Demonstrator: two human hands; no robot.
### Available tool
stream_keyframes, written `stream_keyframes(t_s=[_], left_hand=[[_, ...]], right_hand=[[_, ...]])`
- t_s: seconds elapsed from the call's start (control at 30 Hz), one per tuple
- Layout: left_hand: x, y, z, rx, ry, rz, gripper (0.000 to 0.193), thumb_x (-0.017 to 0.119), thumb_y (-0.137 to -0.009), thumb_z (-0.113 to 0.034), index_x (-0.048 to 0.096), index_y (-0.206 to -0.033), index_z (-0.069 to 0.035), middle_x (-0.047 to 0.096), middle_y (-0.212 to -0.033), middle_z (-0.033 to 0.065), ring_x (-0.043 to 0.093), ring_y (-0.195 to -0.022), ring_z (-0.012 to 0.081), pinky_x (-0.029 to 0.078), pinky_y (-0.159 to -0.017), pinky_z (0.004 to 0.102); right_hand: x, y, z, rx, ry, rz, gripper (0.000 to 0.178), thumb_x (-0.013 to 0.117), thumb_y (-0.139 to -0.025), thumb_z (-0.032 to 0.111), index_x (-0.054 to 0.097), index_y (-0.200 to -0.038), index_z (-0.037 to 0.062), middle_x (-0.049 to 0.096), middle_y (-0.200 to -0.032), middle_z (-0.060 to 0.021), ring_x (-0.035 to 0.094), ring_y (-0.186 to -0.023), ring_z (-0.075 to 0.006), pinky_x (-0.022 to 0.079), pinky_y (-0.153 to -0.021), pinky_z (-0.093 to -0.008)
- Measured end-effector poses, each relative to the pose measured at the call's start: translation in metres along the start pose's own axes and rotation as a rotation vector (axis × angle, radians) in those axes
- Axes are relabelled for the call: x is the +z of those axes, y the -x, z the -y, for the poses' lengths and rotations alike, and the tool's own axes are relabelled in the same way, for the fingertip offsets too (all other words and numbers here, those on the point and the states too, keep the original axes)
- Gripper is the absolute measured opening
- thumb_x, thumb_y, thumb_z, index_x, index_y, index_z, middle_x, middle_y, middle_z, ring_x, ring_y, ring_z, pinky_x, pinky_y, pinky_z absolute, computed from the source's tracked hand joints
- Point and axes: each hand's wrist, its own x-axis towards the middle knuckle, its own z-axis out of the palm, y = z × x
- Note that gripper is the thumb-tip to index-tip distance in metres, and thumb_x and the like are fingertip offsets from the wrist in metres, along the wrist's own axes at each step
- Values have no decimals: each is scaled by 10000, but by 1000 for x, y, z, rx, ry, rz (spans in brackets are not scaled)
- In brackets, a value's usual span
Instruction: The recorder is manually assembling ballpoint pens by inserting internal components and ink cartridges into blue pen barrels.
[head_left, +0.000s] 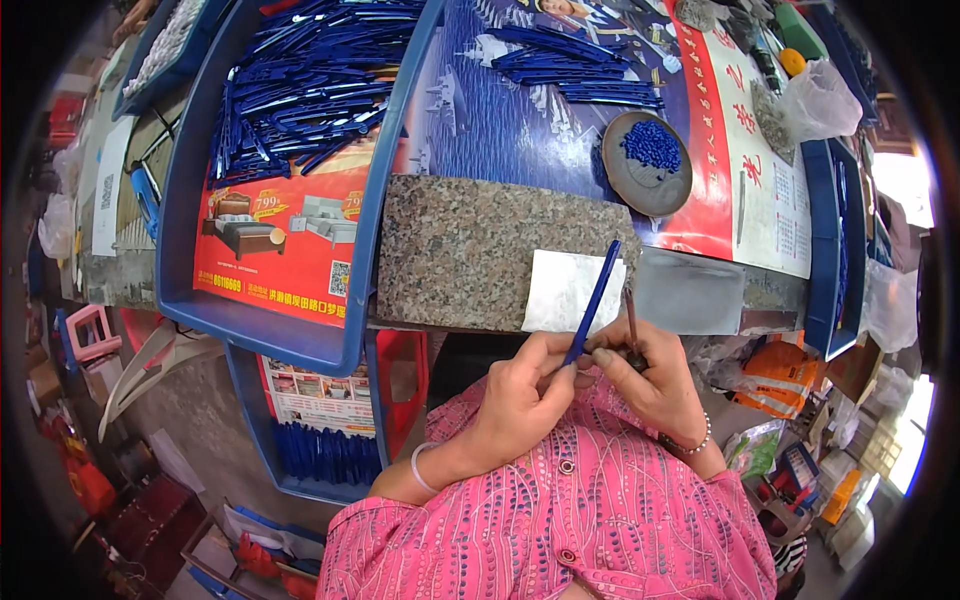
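Your pink shirt [530, 500] is filling the nearest part, granite slab [450, 255] is lying beyond, and your left hand [528, 390] is pinching the tilted blue stick [592, 305] between them, right hand [655, 385] holding the thin brown tool [631, 318], so steadying the stick's lower end is probably helping.

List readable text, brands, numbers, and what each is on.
Wording withheld; locations only.
Red paper sheet in the large blue plastic tray: yellow characters, digits.
Red-white glossy poster: large red characters; small print unreadable.
White paper strip, left: code, too small.
Held slim blue stick: none visible.
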Motion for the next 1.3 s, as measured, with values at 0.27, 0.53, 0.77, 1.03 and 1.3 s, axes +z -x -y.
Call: stream_keyframes(t_s=[0.27, 0.53, 0.77, 1.03, 1.3], left_hand=[[-2, 0, 2, 124, -270, -32, 205, 513, -852, 34, 497, -1054, 64, 671, -816, 104, 628, -750, 80, 509, -638, 219], [-3, 2, 10, 238, -406, -106, 286, 542, -812, -2, 500, -1094, 10, 612, -802, 211, 634, -686, 355, 493, -571, 380], [-2, 3, 2, 278, -587, -105, 283, 536, -812, -2, 500, -1091, 28, 616, -853, 217, 627, -730, 374, 501, -603, 402], [2, 1, 4, 53, -286, -3, 237, 543, -820, 21, 533, -1056, 41, 637, -845, 189, 664, -702, 265, 497, -592, 292], [10, -5, -6, 291, -615, -161, 250, 530, -848, 9, 499, -1095, 29, 649, -860, 172, 664, -736, 253, 528, -602, 324]], right_hand=[[7, -2, 11, -63, 196, -4, 112, 624, -780, 67, 566, -847, -2, 541, -729, -116, 562, -605, -244, 434, -543, -321], [18, -5, 1, -243, 359, -63, 111, 622, -708, 19, 546, -788, 14, 527, -718, -115, 554, -580, -276, 437, -509, -342], [20, -4, 5, -307, 476, -93, 122, 620, -676, -10, 556, -777, 15, 526, -696, -112, 541, -557, -259, 422, -491, -342], [2, -4, -10, -198, 206, 40, 112, 627, -696, 67, 543, -755, 23, 517, -678, -108, 546, -579, -271, 431, -502, -345], [4, 1, -8, -401, 281, -44, 124, 617, -680, 25, 528, -766, 33, 508, -701, -86, 537, -558, -218, 420, -488, -325]])
